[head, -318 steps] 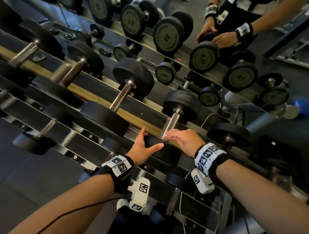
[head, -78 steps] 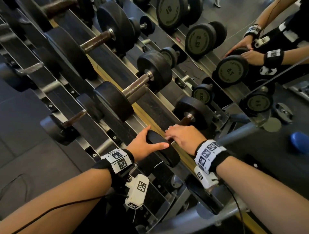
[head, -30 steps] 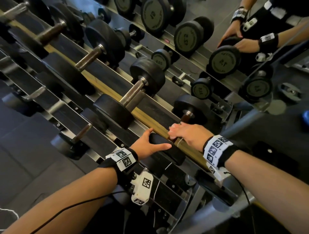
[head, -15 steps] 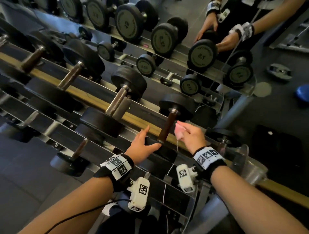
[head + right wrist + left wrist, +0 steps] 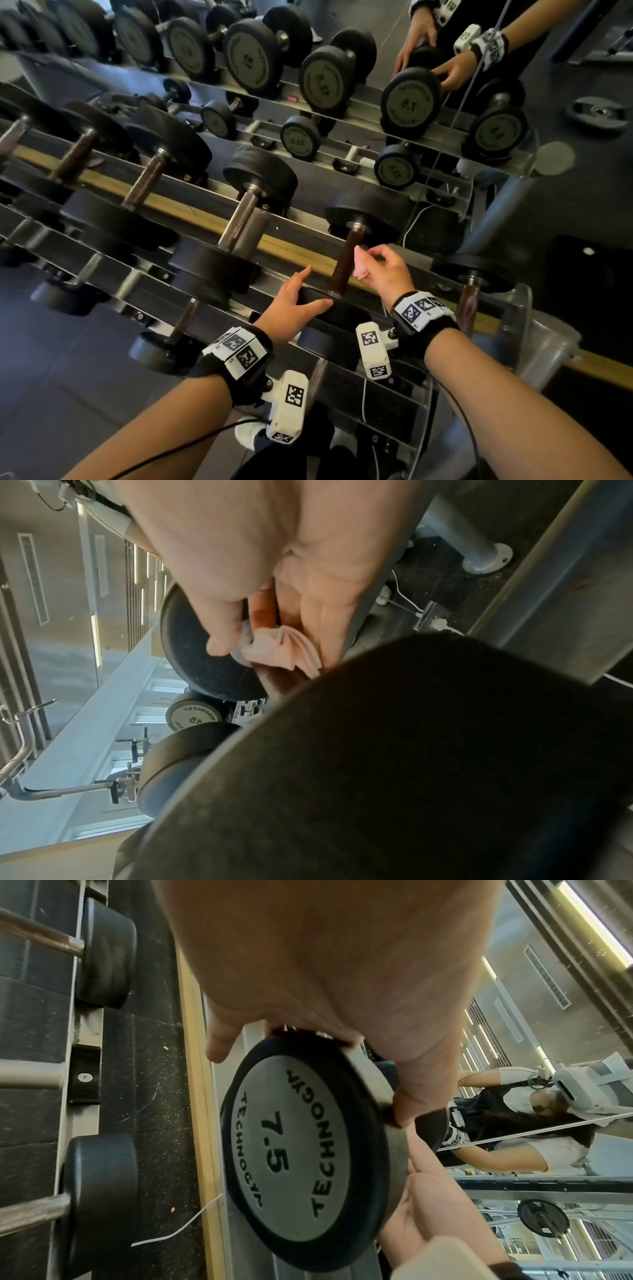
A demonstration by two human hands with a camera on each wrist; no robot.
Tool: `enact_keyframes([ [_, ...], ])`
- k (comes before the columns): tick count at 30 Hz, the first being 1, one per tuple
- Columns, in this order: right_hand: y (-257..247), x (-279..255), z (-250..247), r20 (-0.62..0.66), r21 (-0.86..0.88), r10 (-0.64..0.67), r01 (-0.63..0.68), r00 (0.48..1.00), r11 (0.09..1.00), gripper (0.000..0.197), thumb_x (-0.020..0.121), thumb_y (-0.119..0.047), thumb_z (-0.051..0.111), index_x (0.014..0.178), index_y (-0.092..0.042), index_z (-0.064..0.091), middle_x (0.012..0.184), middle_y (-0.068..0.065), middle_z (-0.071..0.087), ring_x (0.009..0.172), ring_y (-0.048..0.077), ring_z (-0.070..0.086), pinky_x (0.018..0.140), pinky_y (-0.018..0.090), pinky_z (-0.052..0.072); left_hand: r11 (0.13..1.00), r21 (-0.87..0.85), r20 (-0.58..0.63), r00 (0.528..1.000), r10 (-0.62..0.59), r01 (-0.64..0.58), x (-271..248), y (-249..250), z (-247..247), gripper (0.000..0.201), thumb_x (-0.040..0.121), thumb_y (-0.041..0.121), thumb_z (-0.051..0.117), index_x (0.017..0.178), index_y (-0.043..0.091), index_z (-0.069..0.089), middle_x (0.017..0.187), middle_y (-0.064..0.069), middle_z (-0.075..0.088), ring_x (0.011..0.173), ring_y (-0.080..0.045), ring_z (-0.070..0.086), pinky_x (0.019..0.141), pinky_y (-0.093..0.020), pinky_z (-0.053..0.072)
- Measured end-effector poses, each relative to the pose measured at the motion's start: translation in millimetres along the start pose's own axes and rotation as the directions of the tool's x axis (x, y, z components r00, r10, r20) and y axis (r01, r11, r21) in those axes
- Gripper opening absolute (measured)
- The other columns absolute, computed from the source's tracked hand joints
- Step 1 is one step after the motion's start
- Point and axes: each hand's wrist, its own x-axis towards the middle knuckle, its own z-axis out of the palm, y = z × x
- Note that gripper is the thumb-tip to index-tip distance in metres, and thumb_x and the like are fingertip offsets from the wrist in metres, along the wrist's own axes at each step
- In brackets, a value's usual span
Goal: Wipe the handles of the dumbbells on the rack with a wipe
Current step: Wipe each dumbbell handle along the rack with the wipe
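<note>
The rightmost dumbbell on the upper rail has a dark handle [image 5: 343,265], a far head [image 5: 364,214] and a near head [image 5: 337,310]. My left hand [image 5: 310,291] grips that near head; in the left wrist view its fingers [image 5: 411,1096] curl over the rim of the disc marked 7.5 [image 5: 301,1164]. My right hand [image 5: 371,262] pinches a crumpled pink wipe [image 5: 359,265] just right of the handle, with the wipe at the handle's side. In the right wrist view the wipe [image 5: 284,647] hangs from the fingertips above the dark handle [image 5: 279,681].
More dumbbells [image 5: 239,219] lie in a row to the left on the same rail, and smaller ones [image 5: 164,346] sit on the tier below. A mirror behind the rack shows reflected dumbbells [image 5: 409,102]. The steel end frame [image 5: 537,329] stands right of my right wrist.
My right hand was wrapped around the handle a second ago; it has come off and now holds the wipe beside it. My left hand stays on the near head.
</note>
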Motion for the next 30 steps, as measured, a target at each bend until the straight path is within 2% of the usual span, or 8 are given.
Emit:
enact_keyframes([
  [4,-5.1,5.5,2.8,-0.05,-0.042,-0.051,0.049,0.997,0.998,0.017,0.085,-0.023,0.076,0.082,-0.019,0.06,0.079,-0.004,0.069,0.066,0.002,0.068,0.06,0.014,0.05,0.998,-0.064,0.006,1.0,-0.006,0.006,-0.7,-0.2,1.0,0.088,0.081,0.039,0.076,0.153,0.038,0.026,0.158,-0.009,0.028,0.143,-0.025,0.034,0.118,-0.047,0.03],
  [6,-1.0,2.4,5.5,-0.048,-0.039,-0.069,0.067,0.996,0.997,0.017,0.087,-0.014,0.074,0.081,-0.016,0.059,0.075,-0.004,0.069,0.06,-0.003,0.067,0.053,0.008,0.046,0.997,-0.07,0.006,1.0,-0.009,0.01,-0.3,0.1,0.9,0.093,0.074,0.045,0.075,0.152,0.039,0.026,0.157,-0.009,0.031,0.143,-0.025,0.035,0.118,-0.046,0.031],
  [12,22.5,-19.2,7.1,0.076,-0.06,0.02,-0.015,0.997,0.998,0.021,0.084,-0.001,0.074,0.077,-0.013,0.059,0.08,0.008,0.073,0.079,0.024,0.074,0.072,0.036,0.061,0.999,-0.054,0.012,1.0,-0.001,0.002,2.6,-2.1,0.5,0.081,0.087,0.032,0.073,0.152,0.038,0.027,0.154,-0.007,0.034,0.141,-0.023,0.037,0.118,-0.045,0.031],
  [16,16.9,-0.6,-2.5,-0.074,-0.1,0.014,-0.021,0.997,0.995,0.018,0.084,-0.016,0.076,0.078,-0.022,0.061,0.081,0.001,0.071,0.075,0.017,0.07,0.063,0.031,0.056,0.999,-0.037,0.022,1.0,0.006,-0.005,2.1,-3.0,-0.8,0.08,0.087,0.034,0.072,0.152,0.039,0.027,0.154,-0.006,0.034,0.14,-0.023,0.038,0.118,-0.046,0.031],
  [20,2.3,19.0,7.9,-0.224,0.057,0.031,-0.018,0.974,0.998,0.022,0.086,-0.014,0.075,0.079,-0.024,0.057,0.083,-0.002,0.068,0.079,0.016,0.067,0.075,0.033,0.054,0.997,-0.079,0.011,1.0,0.008,-0.008,0.9,-1.1,0.4,0.077,0.088,0.028,0.072,0.151,0.037,0.029,0.149,-0.006,0.041,0.135,-0.022,0.045,0.115,-0.043,0.037],
  [24,8.8,7.3,16.3,-0.207,0.184,0.147,-0.109,0.967,0.977,0.019,0.085,-0.012,0.076,0.085,-0.023,0.06,0.085,-0.003,0.068,0.077,0.013,0.068,0.065,0.028,0.055,0.998,-0.061,0.01,1.0,0.016,-0.015,0.2,-0.4,0.6,0.075,0.089,0.029,0.071,0.151,0.038,0.029,0.151,-0.003,0.037,0.136,-0.02,0.043,0.116,-0.042,0.036],
  [26,15.8,-5.3,14.5,-0.146,0.206,0.13,-0.098,0.981,0.974,0.015,0.085,-0.013,0.076,0.087,-0.019,0.062,0.086,0.001,0.073,0.076,0.014,0.071,0.06,0.025,0.055,0.999,-0.035,0.0,1.0,0.022,-0.022,0.5,-0.5,1.0,0.074,0.089,0.03,0.071,0.151,0.038,0.029,0.152,-0.002,0.035,0.138,-0.019,0.04,0.117,-0.042,0.033],
  [30,21.7,-19.2,3.3,-0.044,0.129,0.014,-0.008,0.999,0.992,0.014,0.084,-0.01,0.076,0.083,-0.017,0.064,0.086,0.003,0.075,0.081,0.015,0.074,0.068,0.028,0.059,0.999,-0.035,-0.007,0.999,0.032,-0.033,1.5,-2.8,1.8,0.074,0.089,0.03,0.071,0.15,0.038,0.03,0.15,-0.003,0.038,0.137,-0.019,0.041,0.118,-0.042,0.032],
])
